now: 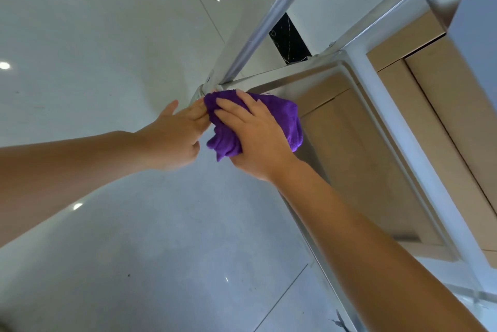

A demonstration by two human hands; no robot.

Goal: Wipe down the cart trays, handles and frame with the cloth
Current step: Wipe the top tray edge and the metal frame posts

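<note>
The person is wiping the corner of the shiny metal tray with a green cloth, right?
Not quite: the cloth is purple, not green. The head view shows the right hand pressing it on the corner of the shiny metal tray, while the left hand pinches its edge.

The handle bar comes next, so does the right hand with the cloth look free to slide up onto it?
Probably yes. The right hand presses the purple cloth at the tray corner where the handle bar joins, and nothing blocks the bar.

Steel tray [357, 159] under purple cloth [279, 119]
</note>
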